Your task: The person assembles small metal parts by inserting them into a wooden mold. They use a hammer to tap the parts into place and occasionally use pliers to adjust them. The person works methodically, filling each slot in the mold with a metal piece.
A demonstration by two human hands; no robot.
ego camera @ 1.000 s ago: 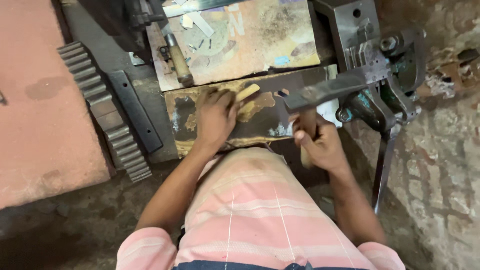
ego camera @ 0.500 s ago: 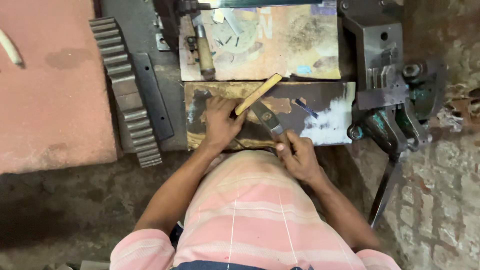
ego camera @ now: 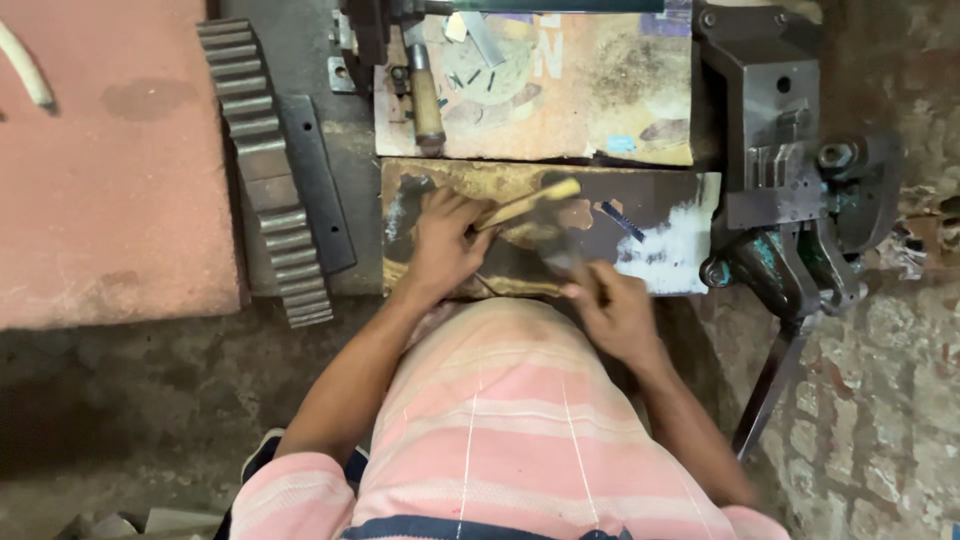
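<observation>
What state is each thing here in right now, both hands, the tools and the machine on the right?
left hand: palm down, holding a wooden-handled tool on the work block
right hand: closed around a blurred tool
hammer: lying flat on the upper board, untouched
toothed rack: lying flat
vise-like machine: untouched, lever hanging down

Soft, even daylight, no glare; floor [ego camera: 120, 400] corners dim; right hand [ego camera: 615, 315] smeared by motion blur, the rest sharp

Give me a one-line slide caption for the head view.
Left hand steadies a wooden stick on a worn board while the right hand grips a blurred tool.
</observation>
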